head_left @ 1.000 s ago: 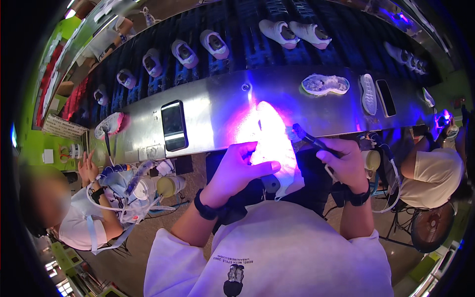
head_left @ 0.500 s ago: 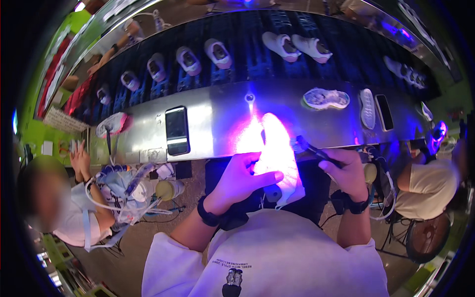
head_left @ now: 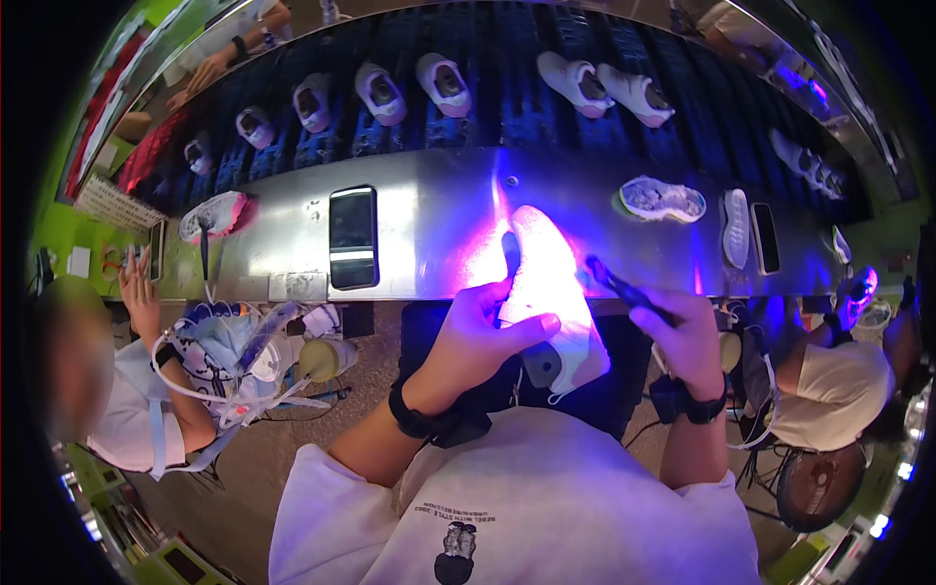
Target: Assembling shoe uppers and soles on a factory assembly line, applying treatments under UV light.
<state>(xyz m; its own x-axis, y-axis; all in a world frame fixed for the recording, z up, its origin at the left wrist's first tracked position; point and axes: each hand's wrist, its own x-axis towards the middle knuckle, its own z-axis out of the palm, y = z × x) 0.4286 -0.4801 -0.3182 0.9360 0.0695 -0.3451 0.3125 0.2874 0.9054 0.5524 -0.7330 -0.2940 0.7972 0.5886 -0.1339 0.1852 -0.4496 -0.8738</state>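
Observation:
My left hand [head_left: 480,336] is closed around the side of a white shoe upper [head_left: 548,278], with the thumb pressed across it. Bright violet-white light washes out much of the upper's surface. Its toe points away from me, and a dark piece with a round hole [head_left: 542,368] shows at its near end. In my closed right hand [head_left: 688,341] is a dark-handled brush [head_left: 629,286]. The brush tip lies close beside the right edge of the upper; glare hides whether they touch.
Ahead, a dark conveyor [head_left: 507,107] carries several white shoes. On the metal bench [head_left: 429,195] lie a phone [head_left: 353,239], an upturned sole [head_left: 663,199], another white sole [head_left: 735,229] and a second phone [head_left: 766,239]. A co-worker's hand [head_left: 139,297] is at far left.
The upper has turned slightly in my left hand, baring more of the dark piece at its near end. The brush stays beside its right edge. The whole view has shifted a little.

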